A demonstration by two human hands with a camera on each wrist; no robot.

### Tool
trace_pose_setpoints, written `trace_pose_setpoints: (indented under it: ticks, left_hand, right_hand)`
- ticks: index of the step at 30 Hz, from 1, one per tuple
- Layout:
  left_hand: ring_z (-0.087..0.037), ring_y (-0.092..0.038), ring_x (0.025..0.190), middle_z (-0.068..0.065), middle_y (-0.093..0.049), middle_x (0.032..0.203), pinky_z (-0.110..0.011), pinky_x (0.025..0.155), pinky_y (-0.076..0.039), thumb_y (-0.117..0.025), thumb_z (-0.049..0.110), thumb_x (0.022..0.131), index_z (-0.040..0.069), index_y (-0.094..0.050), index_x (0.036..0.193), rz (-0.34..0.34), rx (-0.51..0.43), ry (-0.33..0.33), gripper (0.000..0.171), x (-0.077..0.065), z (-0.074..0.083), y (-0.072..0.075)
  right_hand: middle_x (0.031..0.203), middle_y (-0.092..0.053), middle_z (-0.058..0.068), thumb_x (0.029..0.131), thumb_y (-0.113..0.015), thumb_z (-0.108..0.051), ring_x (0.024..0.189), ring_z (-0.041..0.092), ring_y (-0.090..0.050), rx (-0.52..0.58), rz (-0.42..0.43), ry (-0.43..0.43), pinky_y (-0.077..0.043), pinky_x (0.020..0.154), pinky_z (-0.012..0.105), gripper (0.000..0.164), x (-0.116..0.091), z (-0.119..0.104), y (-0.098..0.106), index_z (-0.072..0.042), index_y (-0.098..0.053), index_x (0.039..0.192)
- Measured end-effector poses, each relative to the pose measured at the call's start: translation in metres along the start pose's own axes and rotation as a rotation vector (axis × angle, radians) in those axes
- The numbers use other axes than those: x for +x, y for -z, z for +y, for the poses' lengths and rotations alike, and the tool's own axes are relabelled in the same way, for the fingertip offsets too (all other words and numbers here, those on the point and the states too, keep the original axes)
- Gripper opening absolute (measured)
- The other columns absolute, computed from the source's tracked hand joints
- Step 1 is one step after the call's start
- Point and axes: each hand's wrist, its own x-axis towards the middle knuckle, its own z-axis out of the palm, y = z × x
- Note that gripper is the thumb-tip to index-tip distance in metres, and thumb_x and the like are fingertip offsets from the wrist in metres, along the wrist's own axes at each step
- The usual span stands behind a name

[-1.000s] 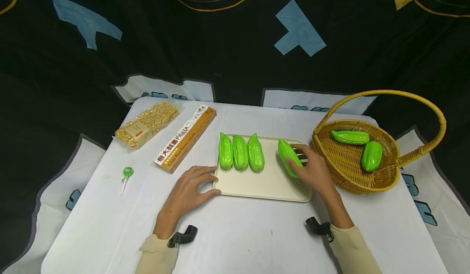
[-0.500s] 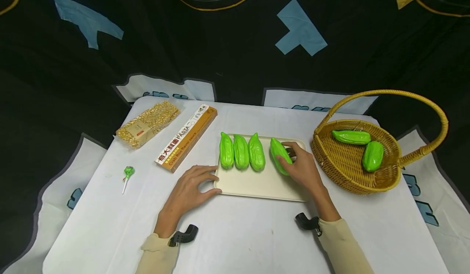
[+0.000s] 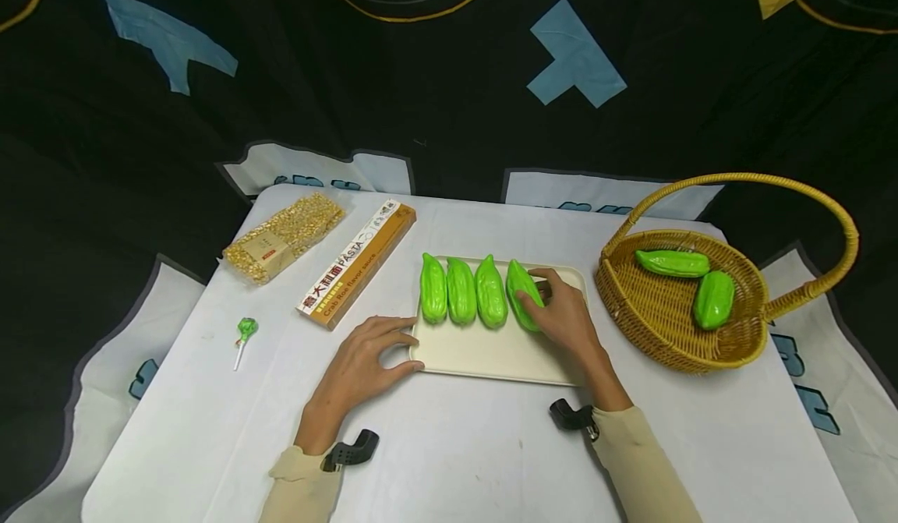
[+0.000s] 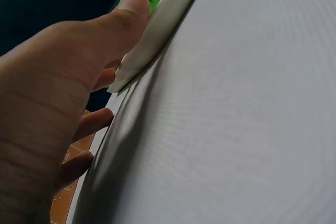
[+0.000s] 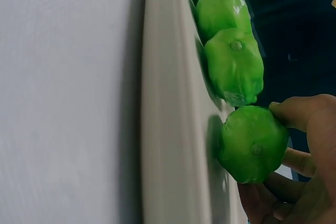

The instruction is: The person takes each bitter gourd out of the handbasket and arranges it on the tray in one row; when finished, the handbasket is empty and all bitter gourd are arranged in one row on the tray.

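Note:
My right hand (image 3: 570, 316) holds a bright green, ridged bitter melon (image 3: 521, 289) over the right half of a cream tray (image 3: 463, 353). In the right wrist view this melon (image 5: 253, 145) sits between thumb and fingers, close to the tray surface; whether it touches is unclear. Just left of it, a row of three similar bitter melons (image 3: 461, 293) lies on the tray, stems toward me. At the tray's left edge is my left hand (image 3: 361, 359), its fingers spread and touching the rim. The left wrist view shows its thumb (image 4: 134, 11) at the tray rim.
A wicker basket (image 3: 673, 351) with a tall handle stands right of the tray, with two bitter melons (image 3: 672, 263) inside. Left of the tray lie a pasta box (image 3: 358, 266), a bag of yellow kernels (image 3: 284, 234) and a green lollipop (image 3: 245, 336) on the white table.
My right hand has moved left across the tray with the bitter melon, bringing it close beside the row of three. My left hand has stayed at the tray's edge.

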Motion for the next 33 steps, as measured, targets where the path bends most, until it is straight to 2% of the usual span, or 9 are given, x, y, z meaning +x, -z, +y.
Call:
trace_pose_setpoints:
  ticks: [23,33]
  left_hand:
    - [-0.023,-0.065,0.128,0.000,-0.072,0.141,-0.042,0.114,-0.050,-0.096,0.039,0.081,0.018,-0.082,0.110,-0.021,-0.010,0.031,0.038,-0.0008,0.0025,0.0019]
    - [-0.023,-0.066,0.127,-0.001,-0.072,0.140,-0.041,0.113,-0.051,-0.097,0.039,0.080,0.018,-0.082,0.109,-0.009,-0.012,0.021,0.038,-0.0003,0.0013,0.0002]
  right_hand:
    - [0.124,-0.073,0.021,0.100,-0.077,-0.039,0.101,0.032,-0.071,0.024,-0.030,0.006,-0.060,0.085,0.050,0.061,-0.0005,-0.0042,-0.0076,-0.004,-0.060,0.147]
    - [0.130,-0.072,0.022,0.102,-0.074,-0.043,0.112,0.037,-0.071,0.005,-0.003,0.009,-0.060,0.093,0.055,0.063,-0.0042,-0.0055,0.0007,-0.005,-0.059,0.149]
